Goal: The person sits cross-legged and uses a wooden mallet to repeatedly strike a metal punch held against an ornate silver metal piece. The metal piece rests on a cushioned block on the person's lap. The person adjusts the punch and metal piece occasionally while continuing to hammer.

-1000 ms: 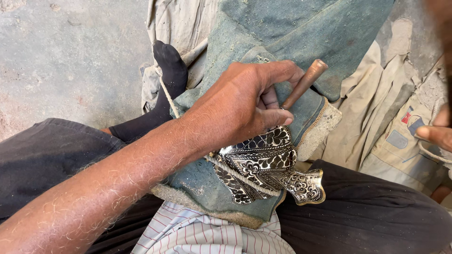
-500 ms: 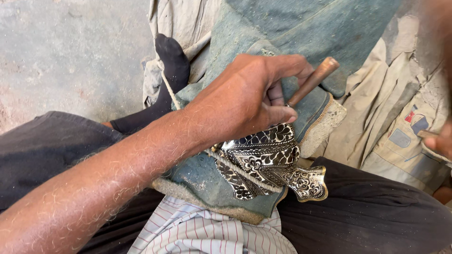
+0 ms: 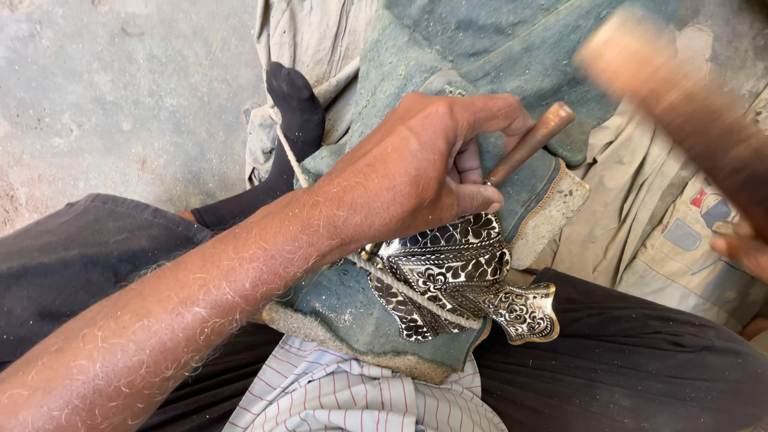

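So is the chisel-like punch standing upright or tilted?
Tilted: the punch, gripped in the left hand, leans up to the right over the engraved metal piece.

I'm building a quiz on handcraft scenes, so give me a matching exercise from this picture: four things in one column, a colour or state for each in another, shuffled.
Things:
1. left hand
2. engraved metal piece
3. sock
4. mallet

Colours or states:
A. black
B. blurred, raised at the right
C. grips a brown-handled tool
D. black and silvery floral pattern, lies on the blue pad

Pairs: 1-C, 2-D, 3-A, 4-B
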